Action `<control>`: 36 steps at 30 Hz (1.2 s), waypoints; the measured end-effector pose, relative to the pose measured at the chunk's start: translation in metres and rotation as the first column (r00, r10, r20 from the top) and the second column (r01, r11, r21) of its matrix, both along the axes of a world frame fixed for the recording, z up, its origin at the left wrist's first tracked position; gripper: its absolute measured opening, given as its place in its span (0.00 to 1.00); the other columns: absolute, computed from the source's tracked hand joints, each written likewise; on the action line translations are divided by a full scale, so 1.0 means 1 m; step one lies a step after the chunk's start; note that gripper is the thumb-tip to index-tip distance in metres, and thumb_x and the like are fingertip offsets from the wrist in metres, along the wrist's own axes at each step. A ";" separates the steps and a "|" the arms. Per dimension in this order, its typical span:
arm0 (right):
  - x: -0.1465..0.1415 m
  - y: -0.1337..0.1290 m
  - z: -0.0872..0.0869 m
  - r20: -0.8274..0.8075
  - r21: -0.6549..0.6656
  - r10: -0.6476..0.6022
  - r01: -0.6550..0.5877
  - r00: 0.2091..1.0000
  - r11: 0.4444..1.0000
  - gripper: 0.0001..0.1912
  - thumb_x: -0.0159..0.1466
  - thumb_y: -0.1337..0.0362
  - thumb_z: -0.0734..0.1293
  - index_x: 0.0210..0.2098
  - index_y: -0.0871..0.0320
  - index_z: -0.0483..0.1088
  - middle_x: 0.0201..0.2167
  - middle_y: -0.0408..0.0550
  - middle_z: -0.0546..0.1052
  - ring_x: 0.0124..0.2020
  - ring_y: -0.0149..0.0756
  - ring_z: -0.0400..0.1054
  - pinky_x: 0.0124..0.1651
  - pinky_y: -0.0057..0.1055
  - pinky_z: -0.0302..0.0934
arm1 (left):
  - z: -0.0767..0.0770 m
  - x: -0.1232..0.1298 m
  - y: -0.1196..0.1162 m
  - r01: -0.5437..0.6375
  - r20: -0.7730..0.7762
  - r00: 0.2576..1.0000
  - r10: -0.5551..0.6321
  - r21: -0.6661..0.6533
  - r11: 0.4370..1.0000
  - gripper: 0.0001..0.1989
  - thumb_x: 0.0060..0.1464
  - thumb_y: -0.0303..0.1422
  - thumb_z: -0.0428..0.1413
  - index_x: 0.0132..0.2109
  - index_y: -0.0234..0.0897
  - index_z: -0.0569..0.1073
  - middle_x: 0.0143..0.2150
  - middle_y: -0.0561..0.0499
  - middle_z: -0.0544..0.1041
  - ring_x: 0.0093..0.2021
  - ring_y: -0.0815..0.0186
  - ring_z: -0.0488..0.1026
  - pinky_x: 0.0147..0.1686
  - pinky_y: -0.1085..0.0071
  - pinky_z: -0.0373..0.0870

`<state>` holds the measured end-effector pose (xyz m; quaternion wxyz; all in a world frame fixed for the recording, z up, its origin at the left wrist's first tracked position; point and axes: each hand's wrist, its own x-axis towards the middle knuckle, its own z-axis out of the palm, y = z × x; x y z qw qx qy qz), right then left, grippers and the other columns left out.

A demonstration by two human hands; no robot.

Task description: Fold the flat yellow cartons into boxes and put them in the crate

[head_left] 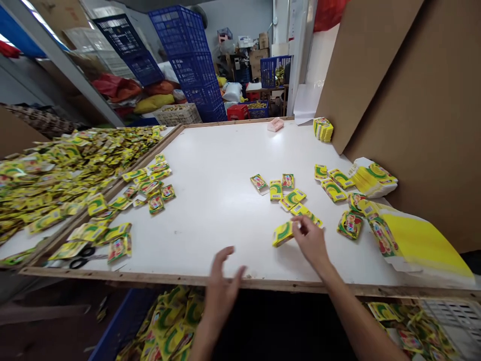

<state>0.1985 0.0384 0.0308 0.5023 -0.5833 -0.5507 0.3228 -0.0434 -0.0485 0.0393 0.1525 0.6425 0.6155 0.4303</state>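
My right hand [310,238] pinches the right end of a small yellow and green box [283,233], tilted over the white tabletop. Just behind it lies a loose group of similar boxes, among them an upright-printed yellow box [275,190] and a box with a red and green face [258,182]. My left hand [223,283] hovers above the table's front edge, thumb and fingers apart, holding nothing; it is slightly blurred. More boxes lie right of my right hand, one of them a red-faced box [349,224].
A wooden strip [150,279] edges the table. Black-handled scissors [79,259] lie at front left near scattered boxes. Beyond the left divider is a large pile of flat packets [75,170]. Yellow packaging sheets [424,238] lie at right, beside cardboard [421,125]. Blue crates [188,55] stand behind.
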 end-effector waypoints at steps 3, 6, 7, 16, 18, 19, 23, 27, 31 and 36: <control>-0.034 -0.019 0.010 -0.071 -0.022 0.170 -0.172 0.983 0.985 0.10 0.61 0.57 0.63 0.33 0.57 0.70 0.21 0.41 0.70 0.22 0.33 0.63 0.26 0.28 0.58 | -0.023 0.057 0.023 0.203 0.127 0.971 -0.200 -0.012 0.979 0.17 0.53 0.34 0.57 0.50 0.40 0.67 0.49 0.44 0.73 0.50 0.57 0.70 0.50 0.60 0.67; -0.040 -0.031 0.003 -0.163 0.034 0.189 -0.186 0.968 0.982 0.13 0.62 0.56 0.64 0.42 0.56 0.69 0.30 0.45 0.75 0.29 0.36 0.68 0.33 0.31 0.63 | -0.034 0.075 0.036 0.207 0.286 0.941 -0.180 -0.067 0.976 0.11 0.55 0.33 0.55 0.47 0.40 0.67 0.41 0.47 0.75 0.41 0.61 0.73 0.44 0.63 0.69; -0.038 -0.033 -0.002 -0.153 0.059 0.147 -0.140 0.977 0.988 0.14 0.62 0.56 0.64 0.44 0.56 0.68 0.34 0.47 0.75 0.33 0.37 0.69 0.36 0.32 0.64 | -0.036 0.074 0.038 0.209 0.364 0.917 -0.161 -0.096 0.973 0.13 0.55 0.34 0.55 0.48 0.40 0.65 0.39 0.48 0.75 0.39 0.62 0.73 0.42 0.64 0.69; -0.023 -0.037 -0.045 -0.116 -0.013 0.330 -0.334 0.937 0.943 0.12 0.64 0.56 0.62 0.38 0.57 0.72 0.34 0.48 0.76 0.35 0.38 0.69 0.38 0.33 0.65 | -0.042 0.056 0.042 0.501 0.668 0.705 -0.241 -0.228 0.835 0.18 0.52 0.34 0.58 0.50 0.39 0.66 0.40 0.49 0.77 0.38 0.64 0.75 0.39 0.69 0.71; -0.024 -0.033 -0.044 -0.071 -0.005 0.342 -0.343 0.937 0.939 0.14 0.65 0.55 0.61 0.34 0.57 0.73 0.32 0.47 0.76 0.34 0.38 0.69 0.38 0.32 0.64 | -0.043 0.054 0.045 0.507 0.664 0.708 -0.241 -0.241 0.827 0.14 0.52 0.35 0.59 0.45 0.36 0.70 0.38 0.49 0.76 0.37 0.64 0.75 0.38 0.70 0.71; -0.025 -0.031 -0.044 -0.050 0.013 0.340 -0.340 0.939 0.940 0.15 0.65 0.55 0.60 0.33 0.57 0.73 0.31 0.48 0.75 0.35 0.38 0.69 0.39 0.32 0.64 | -0.044 0.053 0.047 0.501 0.658 0.713 -0.242 -0.237 0.832 0.13 0.51 0.35 0.59 0.43 0.36 0.71 0.38 0.48 0.76 0.37 0.64 0.75 0.39 0.69 0.71; -0.029 -0.026 -0.047 -0.074 0.094 0.278 -0.270 0.958 0.958 0.13 0.65 0.57 0.61 0.39 0.57 0.73 0.34 0.48 0.75 0.37 0.39 0.69 0.41 0.33 0.64 | -0.044 0.053 0.052 0.460 0.668 0.701 -0.248 -0.158 0.874 0.12 0.51 0.33 0.59 0.44 0.36 0.71 0.46 0.45 0.75 0.47 0.60 0.72 0.48 0.65 0.69; -0.030 -0.030 -0.049 -0.133 0.091 0.265 -0.255 0.955 0.963 0.14 0.64 0.57 0.62 0.47 0.56 0.70 0.37 0.48 0.76 0.38 0.38 0.70 0.42 0.33 0.65 | -0.040 0.055 0.050 0.417 0.644 0.723 -0.250 -0.117 0.901 0.14 0.52 0.31 0.58 0.47 0.38 0.70 0.43 0.47 0.75 0.46 0.61 0.73 0.48 0.64 0.69; -0.028 -0.036 -0.043 -0.079 0.113 0.342 -0.333 0.936 0.936 0.11 0.64 0.57 0.63 0.38 0.55 0.74 0.37 0.49 0.77 0.40 0.39 0.70 0.43 0.34 0.64 | -0.034 0.056 0.046 0.382 0.519 0.811 -0.269 -0.122 0.916 0.07 0.54 0.34 0.56 0.39 0.35 0.75 0.38 0.46 0.76 0.41 0.62 0.73 0.44 0.66 0.70; -0.029 -0.033 -0.039 -0.007 0.069 0.265 -0.264 0.964 0.962 0.11 0.62 0.56 0.65 0.37 0.56 0.74 0.32 0.47 0.77 0.33 0.37 0.69 0.38 0.33 0.63 | -0.030 0.060 0.048 0.332 0.549 0.813 -0.193 -0.166 0.929 0.08 0.52 0.33 0.58 0.38 0.35 0.75 0.36 0.48 0.76 0.38 0.64 0.73 0.40 0.69 0.69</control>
